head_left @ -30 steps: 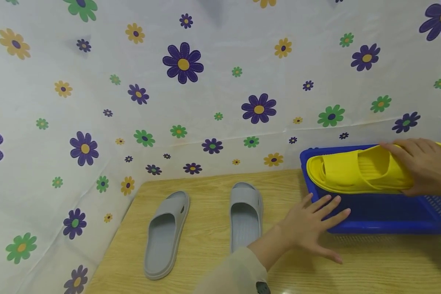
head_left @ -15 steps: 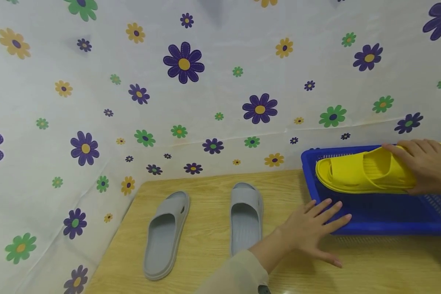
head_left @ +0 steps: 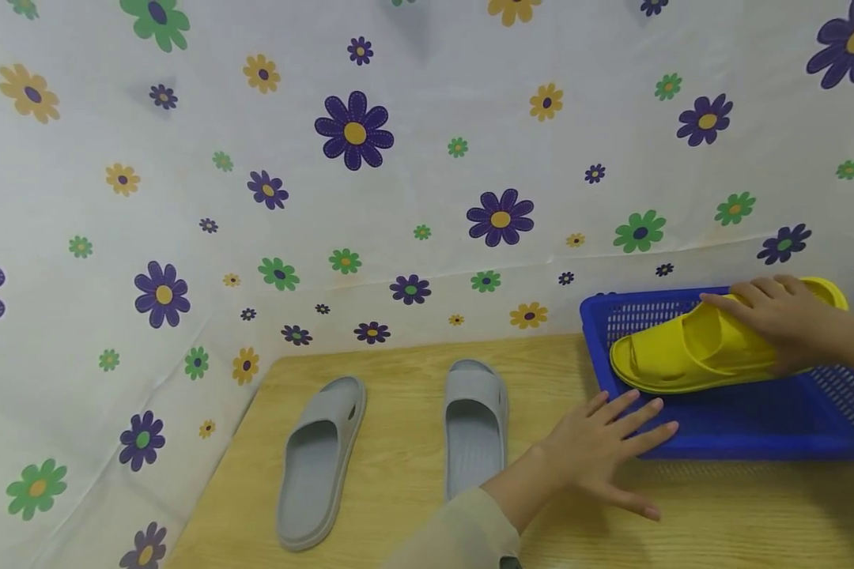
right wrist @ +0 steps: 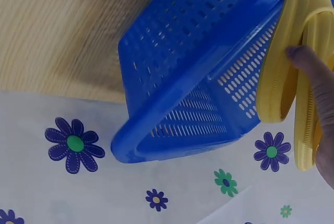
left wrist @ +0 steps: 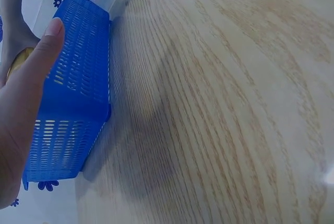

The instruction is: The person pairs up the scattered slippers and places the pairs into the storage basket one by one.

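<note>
In the head view, the right hand [head_left: 790, 320] grips the yellow slippers [head_left: 662, 356] from above, over the blue basket [head_left: 754, 447], their toes low toward its left end and the heels tilted higher at the right. Whether the toes touch the bottom cannot be told. The left hand [head_left: 605, 442] has its fingers spread at the basket's near left corner, fingertips over the rim. Two gray slippers, the outer one [head_left: 313, 478] and the inner one [head_left: 473, 438], lie on the wooden surface [head_left: 398, 427] well to the left.

The left wrist view shows that hand's thumb extended across the sight of the basket's side, nothing pinched against it; a light steadying touch on the rim would serve well.

In the right wrist view, two yellow soles lie close together under the thumb. A firm hold near the heels, with the pair kept aligned, should suit this step; lowering the heels gently clear of the rim would avoid snagging or slipping apart.
</note>
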Available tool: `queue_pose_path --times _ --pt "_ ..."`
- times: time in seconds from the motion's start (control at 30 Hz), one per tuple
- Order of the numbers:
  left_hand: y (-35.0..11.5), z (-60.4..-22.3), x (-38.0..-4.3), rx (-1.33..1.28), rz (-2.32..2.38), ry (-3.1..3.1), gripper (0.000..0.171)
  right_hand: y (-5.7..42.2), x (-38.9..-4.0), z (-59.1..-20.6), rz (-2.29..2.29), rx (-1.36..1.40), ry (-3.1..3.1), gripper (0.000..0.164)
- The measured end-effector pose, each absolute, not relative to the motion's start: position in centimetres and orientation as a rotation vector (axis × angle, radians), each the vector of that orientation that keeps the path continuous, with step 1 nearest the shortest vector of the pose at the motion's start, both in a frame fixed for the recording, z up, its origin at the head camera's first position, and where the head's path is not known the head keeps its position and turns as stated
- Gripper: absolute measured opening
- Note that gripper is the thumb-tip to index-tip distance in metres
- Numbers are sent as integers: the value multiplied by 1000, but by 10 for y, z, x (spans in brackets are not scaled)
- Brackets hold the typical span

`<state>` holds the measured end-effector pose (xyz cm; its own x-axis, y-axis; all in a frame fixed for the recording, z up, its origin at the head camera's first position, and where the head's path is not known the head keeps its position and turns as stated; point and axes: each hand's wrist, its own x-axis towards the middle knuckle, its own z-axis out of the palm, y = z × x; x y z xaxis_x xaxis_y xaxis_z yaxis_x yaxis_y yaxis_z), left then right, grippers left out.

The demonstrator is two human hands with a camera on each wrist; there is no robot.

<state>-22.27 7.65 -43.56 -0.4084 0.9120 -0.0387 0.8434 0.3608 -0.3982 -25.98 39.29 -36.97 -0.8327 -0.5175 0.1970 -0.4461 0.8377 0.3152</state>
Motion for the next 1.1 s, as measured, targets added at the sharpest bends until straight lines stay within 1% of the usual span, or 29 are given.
queue_pose_path --times 0.2,0.43,0.6,0.7,0.87,1.1 --pt "75 -435 -224 -1613 533 -2427 100 387 -263 -373 -372 777 -2746 127" --pt "74 -436 -225 -1656 496 -2442 99 392 -272 -381 -406 812 -2691 129" --pt "73 -436 -225 -1671 478 -2445 98 397 -276 -390 -421 771 -2745 133" --pt "73 -437 -225 -1690 463 -2446 98 400 -279 -395 -381 743 -2795 130" --pt "69 -438 -224 -1732 398 -2461 97 400 -285 -405 -336 738 -2822 119" --pt "70 -437 -227 -1765 369 -2422 97 413 -286 -415 -299 664 -2865 115"
